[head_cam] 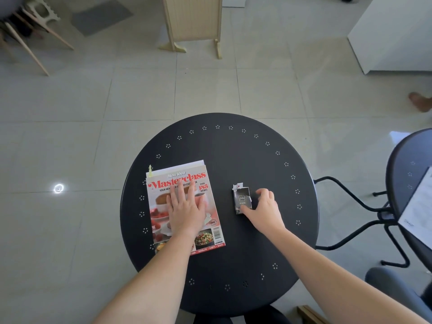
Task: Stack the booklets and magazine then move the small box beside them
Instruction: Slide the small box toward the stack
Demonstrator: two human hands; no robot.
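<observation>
Left hand (187,206) lies flat, fingers spread, on the magazine (184,206) at tabletop (233,148) left. Right hand (264,206) pinches the small box (242,199), long axis near-far, well right of the stack; slide goes leftward.

Magazine (184,204) top: we are reading "New Idea" above "Masterclass".
Magazine right: we are reading "OVER 185 RECIPES".
Magazine foot: we are making out "CHOCOLATE", "SWEETS", "BASICS".
Box (242,199): we are finding its print too small to read.
</observation>
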